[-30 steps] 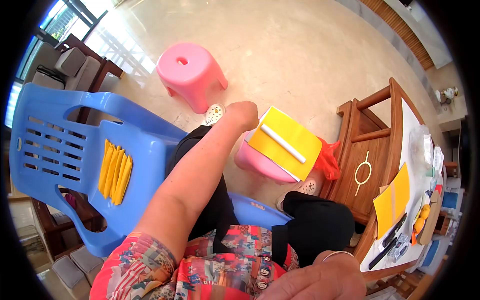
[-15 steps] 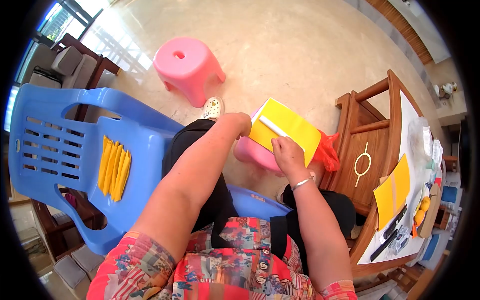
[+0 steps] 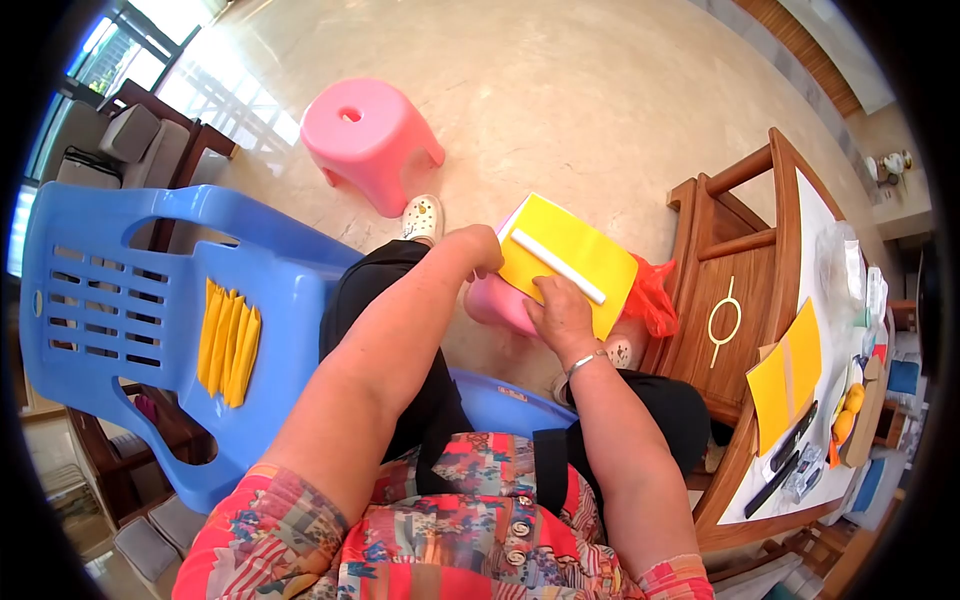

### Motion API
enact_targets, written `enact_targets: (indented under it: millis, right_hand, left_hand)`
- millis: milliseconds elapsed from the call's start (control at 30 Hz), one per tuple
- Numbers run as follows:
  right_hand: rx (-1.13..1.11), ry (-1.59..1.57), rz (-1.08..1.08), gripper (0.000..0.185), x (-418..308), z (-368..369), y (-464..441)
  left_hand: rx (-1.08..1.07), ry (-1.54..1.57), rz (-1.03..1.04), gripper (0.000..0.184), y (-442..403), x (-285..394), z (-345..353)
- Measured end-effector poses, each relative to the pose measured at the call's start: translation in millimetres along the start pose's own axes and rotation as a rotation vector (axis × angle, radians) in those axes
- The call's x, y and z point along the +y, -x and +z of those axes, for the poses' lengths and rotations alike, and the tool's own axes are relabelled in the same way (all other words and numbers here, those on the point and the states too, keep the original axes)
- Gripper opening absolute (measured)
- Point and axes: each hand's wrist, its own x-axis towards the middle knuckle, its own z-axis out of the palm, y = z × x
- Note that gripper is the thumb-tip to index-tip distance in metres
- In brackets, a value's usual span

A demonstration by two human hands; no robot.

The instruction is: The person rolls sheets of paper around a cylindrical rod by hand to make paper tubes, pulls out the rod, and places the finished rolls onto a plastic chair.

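Note:
A yellow sheet lies with white paper under it on a pink stool in front of me. A white stick rests slantwise on the sheet. My left hand is at the sheet's left edge, its fingers mostly hidden. My right hand touches the sheet's near edge just below the stick, fingers bent; whether it grips the edge is unclear. Several folded yellow strips lie side by side on the seat of the blue chair to my left.
Another pink stool stands ahead to the left. A red plastic bag hangs beside the yellow sheet. On the wooden table at the right are another yellow sheet, black-handled tools, orange items and clear plastic.
My right hand has come up from the bottom of the view to the near edge of the sheet, then shifted slightly left. My left hand has moved a little down and left.

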Motion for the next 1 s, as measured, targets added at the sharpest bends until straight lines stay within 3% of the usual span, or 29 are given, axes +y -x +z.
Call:
enact_targets:
  millis: [333, 633, 733, 833, 1000]
  right_hand:
    - [-0.012, 0.045, 0.011, 0.014, 7.2, 5.1, -3.8]
    - [-0.088, 0.05, 0.032, 0.011, 14.8, 8.0, -6.5]
    - [-0.069, 0.036, 0.055, 0.012, 14.7, 5.7, -8.7]
    - [-0.035, -0.003, 0.1, 0.014, 12.1, 2.1, -9.6]
    - [-0.042, -0.04, 0.224, 0.018, -0.4, -9.3, -14.5]
  left_hand:
    - [-0.004, 0.233, 0.053, 0.018, 7.7, 2.1, -7.4]
    - [-0.002, 0.145, 0.004, 0.023, 3.5, 2.8, -9.9]
    - [0.224, -0.093, -0.036, 0.028, 19.8, 8.1, -13.0]
    - [0.36, -0.137, 0.005, 0.033, 21.6, 5.5, -14.6]
    - [0.361, -0.158, 0.003, 0.036, 26.2, 9.7, -19.5]
